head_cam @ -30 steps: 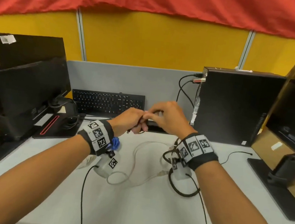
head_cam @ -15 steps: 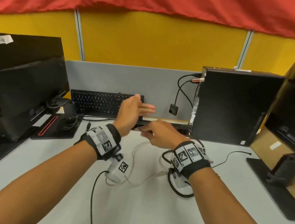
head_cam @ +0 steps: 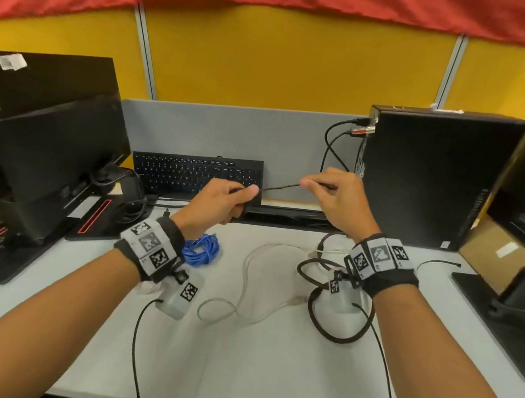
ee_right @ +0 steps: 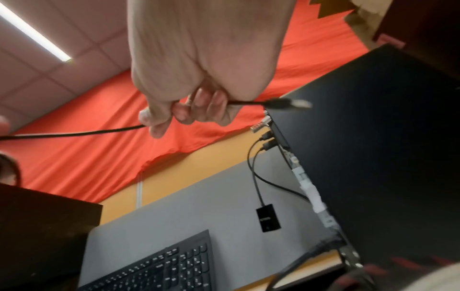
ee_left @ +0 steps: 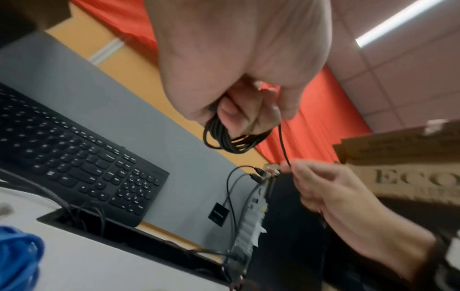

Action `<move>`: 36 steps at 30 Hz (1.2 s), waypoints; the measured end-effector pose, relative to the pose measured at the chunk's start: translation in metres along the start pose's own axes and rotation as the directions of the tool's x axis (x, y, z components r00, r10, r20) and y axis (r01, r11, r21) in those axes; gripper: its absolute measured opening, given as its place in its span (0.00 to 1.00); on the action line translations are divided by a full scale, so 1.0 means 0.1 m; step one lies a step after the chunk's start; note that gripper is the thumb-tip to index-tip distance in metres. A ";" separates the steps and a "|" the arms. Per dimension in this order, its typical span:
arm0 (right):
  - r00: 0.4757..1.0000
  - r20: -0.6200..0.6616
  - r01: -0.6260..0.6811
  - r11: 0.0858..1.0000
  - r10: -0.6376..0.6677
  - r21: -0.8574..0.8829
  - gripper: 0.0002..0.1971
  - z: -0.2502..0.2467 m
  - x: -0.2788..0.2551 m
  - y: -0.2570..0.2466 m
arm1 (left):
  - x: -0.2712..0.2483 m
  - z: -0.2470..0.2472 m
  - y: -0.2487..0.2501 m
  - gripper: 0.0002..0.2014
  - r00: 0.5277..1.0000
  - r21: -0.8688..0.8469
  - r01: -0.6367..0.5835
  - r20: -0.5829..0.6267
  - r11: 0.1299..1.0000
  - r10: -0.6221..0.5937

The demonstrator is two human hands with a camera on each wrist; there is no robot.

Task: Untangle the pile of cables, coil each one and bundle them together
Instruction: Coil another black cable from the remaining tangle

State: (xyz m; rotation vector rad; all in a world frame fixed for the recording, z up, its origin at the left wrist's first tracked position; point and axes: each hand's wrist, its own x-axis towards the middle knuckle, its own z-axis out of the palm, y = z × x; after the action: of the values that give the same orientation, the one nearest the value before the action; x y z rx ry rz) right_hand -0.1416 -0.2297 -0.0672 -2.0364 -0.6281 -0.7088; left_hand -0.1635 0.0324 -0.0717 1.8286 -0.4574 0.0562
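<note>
Both forearms raised above the grey desk (head_cam: pixel 236 359), hands level and apart. Left hand (head_cam: pixel 218 202) curls around a small coil of thin black cable (ee_left: pixel 231 137), thumb pressed on top. Right hand (head_cam: pixel 339 201) pinches the free end of that cable, plug (ee_right: pixel 286 103) jutting past its fingers; the span between hands is taut. Blue coiled cable (head_cam: pixel 200 250) lies beneath the left wrist; a clear cable (head_cam: pixel 245 282) and a thick dark cable (head_cam: pixel 334 334) lie loose on the desk.

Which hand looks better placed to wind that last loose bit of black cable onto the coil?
Probably the right hand: it pinches the free plug end, while the left hand grips the black coil.
</note>
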 end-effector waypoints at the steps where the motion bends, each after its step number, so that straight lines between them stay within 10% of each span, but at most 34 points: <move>1: 1.000 -0.014 -0.012 0.999 0.012 -0.039 0.07 -0.03 -0.01 0.07 | 0.01 -0.09 0.01 0.23 1.000 0.014 0.008 -0.029 1.000 -0.008; 10: 0.930 0.266 -0.132 0.906 0.253 -0.402 0.15 0.22 -0.07 0.24 | 0.25 -0.30 -0.22 0.22 0.933 0.053 0.209 -0.311 0.976 -0.183; 15: 0.941 0.165 -0.156 0.809 0.297 -0.566 0.15 0.14 -0.13 0.37 | 0.06 -0.34 -0.25 0.23 0.966 -0.065 0.240 -0.076 0.969 -0.245; 23: 0.838 -0.239 -0.472 0.872 0.490 0.131 0.13 0.12 -0.15 0.38 | -0.16 0.01 -0.20 0.23 0.916 -0.401 0.381 0.288 0.833 -0.281; 29: 0.884 -0.383 -0.324 0.942 0.269 -0.087 0.11 0.05 -0.04 0.26 | -0.21 0.03 -0.28 0.18 0.862 -0.368 0.470 0.386 0.802 -0.328; 34: 0.906 0.150 -0.348 0.898 0.396 -0.268 0.19 0.26 -0.05 0.09 | -0.12 0.19 -0.29 0.22 0.899 -0.415 0.418 0.317 0.808 -0.303; 36: 0.924 0.259 -0.271 0.959 0.283 -0.081 0.21 0.36 -0.14 -0.06 | -0.05 0.25 -0.26 0.21 0.921 -0.444 0.382 0.261 0.810 -0.291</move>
State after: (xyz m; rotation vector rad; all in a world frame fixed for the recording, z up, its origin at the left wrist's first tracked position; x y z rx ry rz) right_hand -0.1462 -0.1987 -0.0897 -2.2256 -0.4628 -0.2837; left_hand -0.1642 0.0164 -0.1045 1.3871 -0.2322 -0.4429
